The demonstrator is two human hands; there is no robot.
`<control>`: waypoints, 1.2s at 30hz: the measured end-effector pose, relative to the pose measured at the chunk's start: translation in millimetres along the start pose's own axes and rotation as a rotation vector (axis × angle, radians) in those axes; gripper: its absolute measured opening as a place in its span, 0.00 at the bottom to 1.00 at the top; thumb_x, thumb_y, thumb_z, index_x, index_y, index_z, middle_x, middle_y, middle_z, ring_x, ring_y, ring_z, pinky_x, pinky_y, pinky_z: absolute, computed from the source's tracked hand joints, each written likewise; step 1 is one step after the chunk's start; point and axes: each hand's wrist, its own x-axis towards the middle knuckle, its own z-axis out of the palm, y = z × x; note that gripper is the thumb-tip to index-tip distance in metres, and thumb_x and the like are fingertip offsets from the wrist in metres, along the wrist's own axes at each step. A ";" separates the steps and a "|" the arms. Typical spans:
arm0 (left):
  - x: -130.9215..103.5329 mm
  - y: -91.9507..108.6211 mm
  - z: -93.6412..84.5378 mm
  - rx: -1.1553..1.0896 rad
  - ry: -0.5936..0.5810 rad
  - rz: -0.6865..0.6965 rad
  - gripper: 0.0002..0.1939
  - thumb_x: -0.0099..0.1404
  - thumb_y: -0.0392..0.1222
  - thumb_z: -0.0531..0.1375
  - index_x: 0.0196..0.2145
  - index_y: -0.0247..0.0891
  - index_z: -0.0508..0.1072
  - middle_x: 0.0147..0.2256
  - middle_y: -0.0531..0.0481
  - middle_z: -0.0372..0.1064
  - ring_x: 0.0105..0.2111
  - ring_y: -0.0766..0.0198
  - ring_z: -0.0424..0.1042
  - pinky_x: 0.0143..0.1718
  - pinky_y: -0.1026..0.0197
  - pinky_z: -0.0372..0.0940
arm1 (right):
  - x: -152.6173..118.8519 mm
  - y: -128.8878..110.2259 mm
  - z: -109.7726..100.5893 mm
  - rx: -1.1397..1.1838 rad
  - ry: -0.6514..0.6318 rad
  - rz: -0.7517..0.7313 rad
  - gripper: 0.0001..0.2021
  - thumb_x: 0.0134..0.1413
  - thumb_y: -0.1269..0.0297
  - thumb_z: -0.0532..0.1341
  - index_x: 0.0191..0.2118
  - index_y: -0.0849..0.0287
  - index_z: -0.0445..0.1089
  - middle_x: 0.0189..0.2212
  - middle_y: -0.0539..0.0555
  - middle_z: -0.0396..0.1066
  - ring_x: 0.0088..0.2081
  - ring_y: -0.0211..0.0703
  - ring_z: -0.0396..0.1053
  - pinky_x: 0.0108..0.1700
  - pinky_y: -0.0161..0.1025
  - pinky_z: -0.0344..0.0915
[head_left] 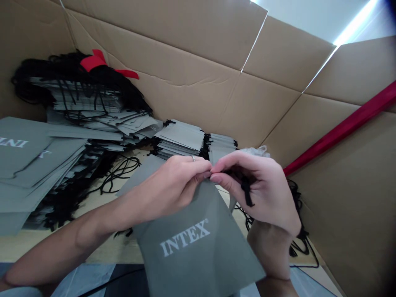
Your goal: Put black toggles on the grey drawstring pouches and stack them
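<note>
A grey drawstring bag printed with white INTEX lettering hangs tilted in front of me. Its upper corner is pinched between the thumb and fingers of my left hand, which wears a ring. My right hand meets it fingertip to fingertip at that corner. A black cord runs through the curled fingers of my right hand, its short knotted-looking end dangling across the palm. The exact spot where cord and fabric meet is covered by my fingers.
Grey bags with black cords lie in a large pile at left. Behind are a bundle of black cords with a red strip and smaller bag stacks. Cardboard walls enclose the table; a red band crosses at right.
</note>
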 end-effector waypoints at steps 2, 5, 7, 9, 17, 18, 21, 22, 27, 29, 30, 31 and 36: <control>1.0 0.0 -2.9 -0.022 0.024 0.017 0.15 0.76 0.24 0.51 0.33 0.38 0.67 0.28 0.57 0.61 0.28 0.69 0.58 0.31 0.63 0.56 | 1.1 2.0 -1.0 0.084 0.020 0.027 0.04 0.68 0.69 0.72 0.41 0.56 0.78 0.31 0.47 0.77 0.28 0.34 0.71 0.29 0.34 0.67; 2.1 -0.3 -6.9 -0.085 0.049 0.057 0.15 0.76 0.24 0.51 0.34 0.38 0.69 0.29 0.57 0.64 0.29 0.69 0.60 0.33 0.63 0.58 | 3.0 3.7 0.1 0.234 0.041 0.018 0.05 0.67 0.69 0.73 0.40 0.56 0.78 0.32 0.48 0.78 0.31 0.36 0.75 0.32 0.32 0.71; 2.5 -1.4 -9.2 -0.103 0.067 0.076 0.15 0.77 0.25 0.52 0.35 0.38 0.71 0.30 0.57 0.67 0.29 0.70 0.62 0.33 0.64 0.59 | 3.8 4.6 2.3 0.310 0.063 0.005 0.04 0.67 0.70 0.73 0.40 0.56 0.79 0.32 0.48 0.79 0.31 0.35 0.76 0.33 0.31 0.72; 2.9 -2.7 -11.6 -0.111 0.081 0.083 0.16 0.76 0.24 0.53 0.36 0.39 0.73 0.30 0.57 0.70 0.29 0.70 0.64 0.34 0.64 0.60 | 4.2 5.6 4.6 0.365 0.075 0.023 0.05 0.66 0.71 0.74 0.41 0.56 0.80 0.32 0.48 0.79 0.31 0.34 0.75 0.32 0.29 0.72; 6.6 0.0 -21.4 -0.335 0.017 0.042 0.17 0.80 0.31 0.56 0.32 0.39 0.74 0.29 0.55 0.75 0.27 0.69 0.67 0.30 0.64 0.62 | 4.4 14.3 7.5 0.690 -0.007 0.113 0.02 0.69 0.69 0.74 0.43 0.56 0.82 0.33 0.49 0.81 0.33 0.34 0.77 0.37 0.30 0.73; 6.8 0.9 -22.5 -0.353 0.013 0.052 0.17 0.80 0.31 0.56 0.31 0.39 0.74 0.28 0.55 0.74 0.26 0.70 0.66 0.30 0.65 0.62 | 4.5 15.1 7.7 0.725 -0.020 0.112 0.02 0.69 0.68 0.74 0.43 0.56 0.82 0.32 0.49 0.80 0.33 0.35 0.77 0.37 0.31 0.72; 6.1 3.6 -25.6 -0.342 0.004 0.057 0.17 0.80 0.31 0.56 0.31 0.38 0.72 0.27 0.57 0.71 0.26 0.71 0.64 0.30 0.67 0.61 | 5.5 14.3 9.3 0.760 -0.016 0.106 0.04 0.69 0.66 0.75 0.42 0.57 0.81 0.30 0.49 0.79 0.32 0.36 0.75 0.36 0.33 0.71; 5.4 4.4 -26.1 -0.319 -0.001 0.045 0.17 0.81 0.31 0.55 0.32 0.38 0.73 0.27 0.58 0.70 0.26 0.71 0.63 0.30 0.67 0.61 | 6.0 13.0 10.2 0.738 0.001 0.106 0.04 0.69 0.65 0.74 0.42 0.57 0.81 0.30 0.48 0.78 0.32 0.35 0.74 0.36 0.33 0.71; 1.0 7.7 -21.8 -0.153 0.056 -0.064 0.13 0.82 0.39 0.58 0.36 0.38 0.76 0.27 0.58 0.68 0.26 0.71 0.62 0.29 0.67 0.59 | 6.8 6.5 15.8 0.370 0.095 0.064 0.05 0.69 0.67 0.73 0.46 0.54 0.77 0.31 0.45 0.74 0.30 0.34 0.68 0.32 0.34 0.63; 0.8 8.0 -18.8 -0.131 0.093 -0.107 0.12 0.82 0.42 0.60 0.40 0.38 0.79 0.28 0.58 0.71 0.26 0.71 0.64 0.28 0.67 0.59 | 5.1 6.3 16.3 0.196 0.141 0.084 0.09 0.67 0.67 0.74 0.48 0.53 0.76 0.24 0.41 0.64 0.25 0.33 0.58 0.29 0.37 0.55; 1.2 7.7 -17.7 -0.134 0.103 -0.121 0.11 0.82 0.43 0.60 0.42 0.38 0.80 0.29 0.58 0.72 0.26 0.70 0.65 0.29 0.67 0.60 | 3.9 6.5 15.6 0.133 0.155 0.106 0.11 0.66 0.67 0.75 0.48 0.53 0.74 0.22 0.39 0.57 0.23 0.33 0.52 0.28 0.38 0.51; 1.9 7.3 -17.0 -0.141 0.114 -0.130 0.11 0.82 0.43 0.60 0.43 0.38 0.81 0.30 0.57 0.74 0.27 0.70 0.66 0.29 0.67 0.61 | 2.5 6.6 14.3 0.094 0.156 0.132 0.13 0.65 0.66 0.76 0.48 0.52 0.72 0.21 0.38 0.52 0.23 0.34 0.48 0.28 0.40 0.48; 6.2 5.7 -17.9 -0.206 0.115 -0.170 0.13 0.83 0.43 0.58 0.44 0.37 0.81 0.34 0.54 0.76 0.31 0.69 0.70 0.34 0.67 0.64 | -2.7 4.6 2.8 0.296 0.038 0.200 0.14 0.67 0.54 0.69 0.50 0.51 0.68 0.33 0.45 0.64 0.34 0.40 0.57 0.36 0.42 0.54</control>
